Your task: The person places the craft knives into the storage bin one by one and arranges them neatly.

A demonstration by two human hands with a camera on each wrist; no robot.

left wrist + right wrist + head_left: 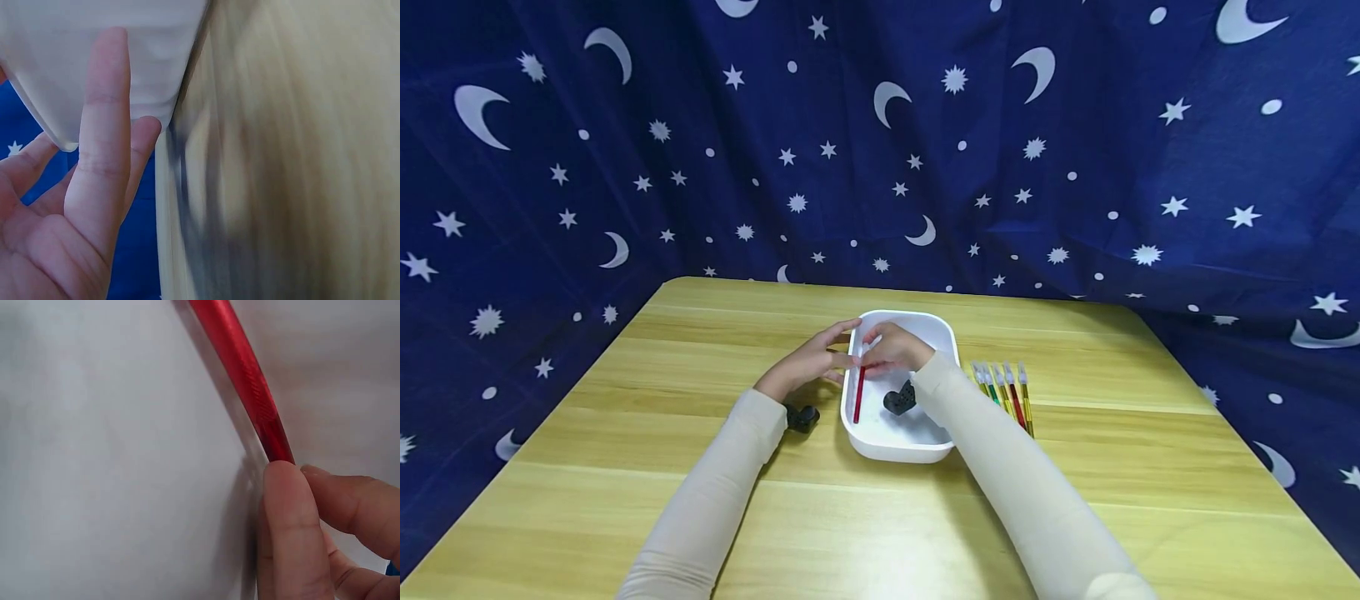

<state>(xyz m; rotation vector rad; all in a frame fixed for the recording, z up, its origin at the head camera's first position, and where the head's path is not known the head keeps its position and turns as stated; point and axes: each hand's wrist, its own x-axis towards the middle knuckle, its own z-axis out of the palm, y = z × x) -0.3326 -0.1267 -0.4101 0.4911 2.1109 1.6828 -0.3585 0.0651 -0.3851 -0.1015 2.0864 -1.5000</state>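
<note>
Inside a white plastic tray [898, 450] lies a slim red metallic pen-like stick [859, 396] along its left wall. My right hand [891, 346] reaches over the tray and pinches the stick's far end between thumb and fingers. A whitish tip shows by those fingers. In the right wrist view the red stick [240, 369] has a finely ridged band, and the thumb [290, 519] covers its end. My left hand [808, 362] rests at the tray's left side, fingertips at the rim. Its fingers [103, 125] look mostly straight against the tray's outer wall [156, 69] in the left wrist view.
Right of the tray, several similar slim sticks [1015, 400] in gold, green and red, with clear ends, lie side by side. Black wrist devices show on the left wrist [802, 418] and right wrist [898, 400]. A star-patterned blue curtain [850, 183] hangs behind the wooden table [700, 467].
</note>
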